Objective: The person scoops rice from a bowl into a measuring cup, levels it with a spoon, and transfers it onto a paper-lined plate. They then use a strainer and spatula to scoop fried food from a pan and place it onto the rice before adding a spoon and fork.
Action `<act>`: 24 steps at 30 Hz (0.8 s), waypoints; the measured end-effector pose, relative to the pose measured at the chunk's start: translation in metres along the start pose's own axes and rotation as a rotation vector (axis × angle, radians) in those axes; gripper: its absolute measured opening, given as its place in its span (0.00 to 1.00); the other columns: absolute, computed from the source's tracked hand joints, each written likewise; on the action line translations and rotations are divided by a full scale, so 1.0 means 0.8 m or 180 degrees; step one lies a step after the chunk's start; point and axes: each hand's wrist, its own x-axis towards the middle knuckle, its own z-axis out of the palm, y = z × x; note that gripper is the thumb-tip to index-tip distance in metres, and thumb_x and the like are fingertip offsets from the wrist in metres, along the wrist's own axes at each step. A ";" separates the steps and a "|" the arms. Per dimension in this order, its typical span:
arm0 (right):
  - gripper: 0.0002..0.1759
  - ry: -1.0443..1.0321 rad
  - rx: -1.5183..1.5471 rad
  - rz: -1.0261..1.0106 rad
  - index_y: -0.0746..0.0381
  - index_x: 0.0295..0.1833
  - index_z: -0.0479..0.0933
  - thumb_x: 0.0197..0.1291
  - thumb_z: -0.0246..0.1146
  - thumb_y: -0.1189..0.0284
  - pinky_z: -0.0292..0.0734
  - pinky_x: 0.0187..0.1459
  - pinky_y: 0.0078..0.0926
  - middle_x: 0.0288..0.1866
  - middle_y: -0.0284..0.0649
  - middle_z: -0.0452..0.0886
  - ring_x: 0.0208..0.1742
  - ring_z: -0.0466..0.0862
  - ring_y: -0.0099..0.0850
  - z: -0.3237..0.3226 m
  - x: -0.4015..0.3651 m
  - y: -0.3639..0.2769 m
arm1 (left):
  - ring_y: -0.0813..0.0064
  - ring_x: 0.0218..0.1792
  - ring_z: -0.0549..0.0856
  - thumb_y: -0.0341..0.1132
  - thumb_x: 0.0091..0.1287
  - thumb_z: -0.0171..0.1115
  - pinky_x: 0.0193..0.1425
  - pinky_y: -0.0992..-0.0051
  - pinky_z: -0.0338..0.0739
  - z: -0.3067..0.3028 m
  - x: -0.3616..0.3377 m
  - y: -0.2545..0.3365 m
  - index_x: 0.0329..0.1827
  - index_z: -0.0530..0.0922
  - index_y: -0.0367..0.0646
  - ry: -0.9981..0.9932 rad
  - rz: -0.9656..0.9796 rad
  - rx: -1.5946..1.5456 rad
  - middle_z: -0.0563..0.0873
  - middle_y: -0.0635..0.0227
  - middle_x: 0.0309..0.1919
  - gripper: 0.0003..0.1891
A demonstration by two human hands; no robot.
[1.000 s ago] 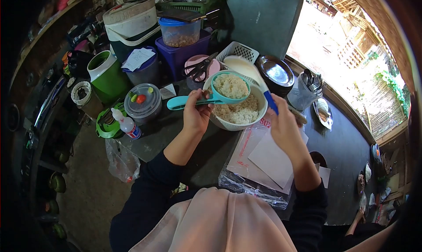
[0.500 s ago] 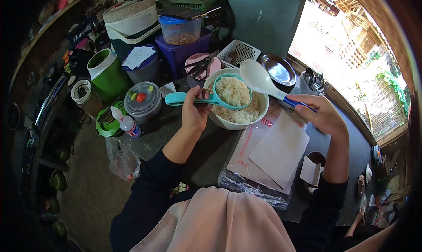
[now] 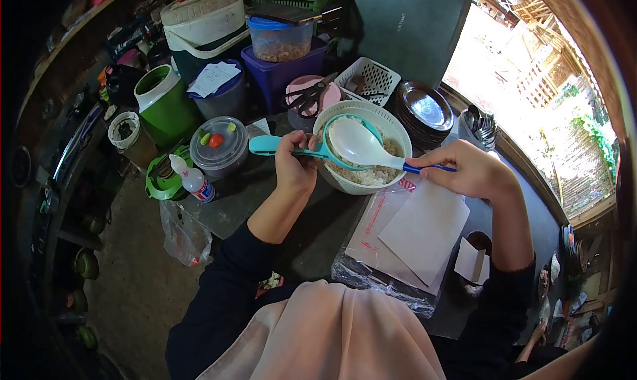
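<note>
My left hand (image 3: 296,164) grips the handle of a teal measuring scoop (image 3: 265,145) whose cup, filled with cooked rice, hovers over a white bowl of rice (image 3: 391,125). My right hand (image 3: 468,171) holds the blue handle of a white rice paddle (image 3: 358,146). The paddle's head lies flat over the scoop's cup and hides most of its rice. A sheet of white paper (image 3: 424,227) rests on a stack of clear plastic bags (image 3: 371,247) just in front of the bowl.
Behind the bowl stand scissors on a pink tub (image 3: 306,96), a white basket (image 3: 378,78), stacked dark plates (image 3: 424,111), a purple box (image 3: 279,71) and a green jug (image 3: 164,105). A lidded clear container (image 3: 217,148) and a small squeeze bottle (image 3: 192,180) sit left. Cutlery (image 3: 479,123) stands right.
My right hand swung the paddle from raised beside the bowl down onto the top of the rice-filled scoop. My left hand kept the scoop over the bowl.
</note>
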 end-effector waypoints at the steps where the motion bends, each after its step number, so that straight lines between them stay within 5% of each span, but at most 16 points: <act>1: 0.17 -0.0006 0.0003 0.0006 0.63 0.52 0.77 0.55 0.59 0.76 0.72 0.33 0.17 0.32 0.41 0.84 0.28 0.76 0.17 -0.001 0.002 -0.002 | 0.81 0.20 0.67 0.39 0.57 0.53 0.21 0.82 0.59 -0.001 0.001 0.001 0.20 0.62 0.49 0.0005 -0.0013 0.0008 0.68 0.73 0.19 0.11; 6: 0.16 -0.0089 -0.0080 0.0063 0.62 0.51 0.78 0.56 0.58 0.72 0.74 0.40 0.24 0.36 0.47 0.83 0.33 0.80 0.30 0.002 0.009 -0.008 | 0.84 0.20 0.66 0.38 0.56 0.53 0.20 0.85 0.53 -0.001 -0.001 0.011 0.20 0.63 0.50 0.0067 0.0119 0.0109 0.68 0.75 0.18 0.10; 9: 0.16 -0.0135 -0.0326 -0.0139 0.65 0.51 0.78 0.55 0.59 0.77 0.74 0.41 0.21 0.42 0.47 0.83 0.36 0.82 0.24 0.002 0.012 -0.007 | 0.84 0.21 0.67 0.37 0.55 0.52 0.20 0.84 0.53 -0.004 -0.002 0.012 0.20 0.62 0.49 -0.0101 0.0140 0.0016 0.68 0.75 0.18 0.10; 22: 0.16 -0.0037 -0.0408 -0.0073 0.66 0.50 0.78 0.55 0.59 0.76 0.74 0.42 0.22 0.42 0.48 0.83 0.37 0.82 0.27 0.009 0.013 -0.002 | 0.84 0.18 0.64 0.37 0.54 0.51 0.19 0.84 0.52 0.001 0.001 0.010 0.19 0.62 0.52 -0.0031 0.0111 0.0357 0.68 0.75 0.17 0.10; 24: 0.16 0.0031 -0.0241 -0.0235 0.64 0.51 0.78 0.57 0.58 0.71 0.74 0.36 0.23 0.34 0.44 0.82 0.29 0.79 0.29 0.000 0.005 -0.002 | 0.83 0.18 0.64 0.38 0.54 0.51 0.19 0.84 0.52 0.004 0.000 0.011 0.19 0.62 0.52 -0.0049 0.0056 0.0372 0.68 0.75 0.17 0.10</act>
